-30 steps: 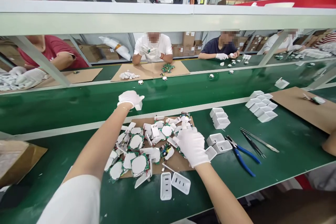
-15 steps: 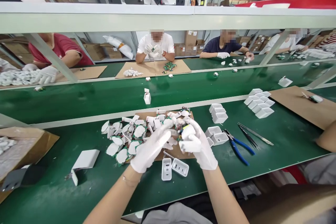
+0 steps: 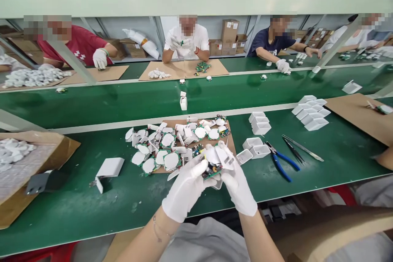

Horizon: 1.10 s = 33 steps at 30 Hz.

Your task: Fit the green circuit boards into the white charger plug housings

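In white gloves, my left hand (image 3: 186, 184) and my right hand (image 3: 238, 184) together grip a green circuit board (image 3: 213, 169) with small parts and white pieces on it. The left fingers close around its near left side, and the right ones press the white pieces at its right. Just beyond my hands lies a pile of similar circuit boards (image 3: 171, 161) with white pads, on a sheet of cardboard (image 3: 231, 141). A white plastic case (image 3: 217, 184) shows partly beneath my hands. To their right is a small open white case (image 3: 244, 156).
Blue-handled pliers (image 3: 280, 166) and tweezers (image 3: 293, 150) lie at the right, near several white cases (image 3: 260, 151). Further right are stacked cases (image 3: 310, 112). At left are a white box (image 3: 110, 167) and a carton (image 3: 58, 151). Several co-workers sit across the green belt (image 3: 147, 102).
My hands have come closer together around the circuit board and moved slightly nearer to me. The view has tipped down. Across the belt, the red-sleeved co-worker's gloved hand has moved right.
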Each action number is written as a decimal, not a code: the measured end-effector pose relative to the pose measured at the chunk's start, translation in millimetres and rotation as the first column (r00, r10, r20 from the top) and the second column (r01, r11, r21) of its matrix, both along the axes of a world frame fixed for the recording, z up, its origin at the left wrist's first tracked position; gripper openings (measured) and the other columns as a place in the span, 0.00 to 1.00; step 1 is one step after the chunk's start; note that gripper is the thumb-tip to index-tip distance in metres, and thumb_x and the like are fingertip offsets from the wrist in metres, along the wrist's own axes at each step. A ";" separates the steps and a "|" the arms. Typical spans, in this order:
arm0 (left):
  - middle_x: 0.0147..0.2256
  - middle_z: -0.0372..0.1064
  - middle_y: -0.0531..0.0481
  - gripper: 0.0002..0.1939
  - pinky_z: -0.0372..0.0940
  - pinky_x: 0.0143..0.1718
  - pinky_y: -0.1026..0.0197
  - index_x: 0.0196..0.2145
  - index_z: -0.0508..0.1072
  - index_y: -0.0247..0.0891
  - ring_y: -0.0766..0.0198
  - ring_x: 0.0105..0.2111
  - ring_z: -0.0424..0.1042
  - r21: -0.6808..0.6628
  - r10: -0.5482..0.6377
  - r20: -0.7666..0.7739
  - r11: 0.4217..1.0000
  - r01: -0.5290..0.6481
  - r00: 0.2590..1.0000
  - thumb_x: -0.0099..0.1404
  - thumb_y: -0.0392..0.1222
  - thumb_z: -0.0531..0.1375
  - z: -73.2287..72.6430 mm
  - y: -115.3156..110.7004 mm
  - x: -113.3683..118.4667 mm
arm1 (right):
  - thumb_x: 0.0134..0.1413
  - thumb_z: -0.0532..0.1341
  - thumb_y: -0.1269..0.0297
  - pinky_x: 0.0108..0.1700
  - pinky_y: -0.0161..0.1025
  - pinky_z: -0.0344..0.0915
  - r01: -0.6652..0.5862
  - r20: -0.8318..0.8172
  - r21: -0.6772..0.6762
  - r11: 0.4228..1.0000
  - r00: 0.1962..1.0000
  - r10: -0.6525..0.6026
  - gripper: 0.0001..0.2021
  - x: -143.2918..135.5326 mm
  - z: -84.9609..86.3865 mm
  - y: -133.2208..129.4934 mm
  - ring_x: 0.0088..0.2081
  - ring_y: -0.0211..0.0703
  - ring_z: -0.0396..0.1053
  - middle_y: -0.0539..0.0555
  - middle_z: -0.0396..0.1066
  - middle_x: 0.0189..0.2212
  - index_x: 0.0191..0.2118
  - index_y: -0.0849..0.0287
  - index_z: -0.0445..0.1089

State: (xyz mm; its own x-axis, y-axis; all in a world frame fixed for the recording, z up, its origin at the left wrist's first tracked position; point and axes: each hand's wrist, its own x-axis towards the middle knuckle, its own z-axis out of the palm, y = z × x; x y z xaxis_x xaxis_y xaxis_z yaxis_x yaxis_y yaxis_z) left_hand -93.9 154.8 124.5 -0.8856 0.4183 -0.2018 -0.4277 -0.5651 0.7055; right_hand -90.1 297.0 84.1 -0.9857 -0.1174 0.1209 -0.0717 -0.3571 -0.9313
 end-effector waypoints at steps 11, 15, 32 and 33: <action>0.37 0.76 0.42 0.21 0.71 0.33 0.60 0.49 0.74 0.37 0.59 0.32 0.75 -0.296 -0.116 -0.113 0.952 0.078 0.987 0.65 0.54 0.60 -6.4 -7.2 9.9 | 0.51 0.62 0.42 0.45 0.52 0.72 0.135 0.262 -0.395 0.909 0.965 -0.029 0.36 10.4 -10.9 -15.5 0.48 0.56 0.71 0.59 0.67 0.55 0.64 0.46 0.56; 0.39 0.77 0.45 0.19 0.72 0.36 0.58 0.54 0.70 0.41 0.59 0.34 0.76 -0.623 -0.023 -0.289 0.763 -0.169 0.957 0.68 0.48 0.56 -6.1 -33.7 24.8 | 0.48 0.67 0.45 0.53 0.55 0.69 0.198 0.333 -0.528 0.826 0.943 -0.013 0.30 3.9 -0.7 -7.9 0.49 0.52 0.72 0.54 0.70 0.52 0.58 0.40 0.64; 0.59 0.61 0.37 0.32 0.46 0.61 0.28 0.54 0.65 0.44 0.34 0.62 0.56 -0.728 -0.276 -0.672 0.079 -0.681 0.687 0.52 0.40 0.68 -51.1 -55.2 29.7 | 0.45 0.65 0.35 0.51 0.55 0.71 0.554 0.373 -0.138 0.821 0.797 -0.475 0.35 26.3 -19.3 3.0 0.50 0.55 0.73 0.58 0.76 0.47 0.55 0.50 0.70; 0.58 0.63 0.39 0.32 0.49 0.61 0.31 0.57 0.63 0.45 0.39 0.60 0.59 -0.725 -0.163 -0.687 0.211 -0.656 0.708 0.56 0.41 0.65 -46.5 -56.9 34.5 | 0.46 0.63 0.33 0.50 0.53 0.71 0.537 0.355 -0.137 0.832 0.811 -0.465 0.35 25.0 -16.6 -3.3 0.50 0.55 0.73 0.57 0.75 0.47 0.55 0.50 0.69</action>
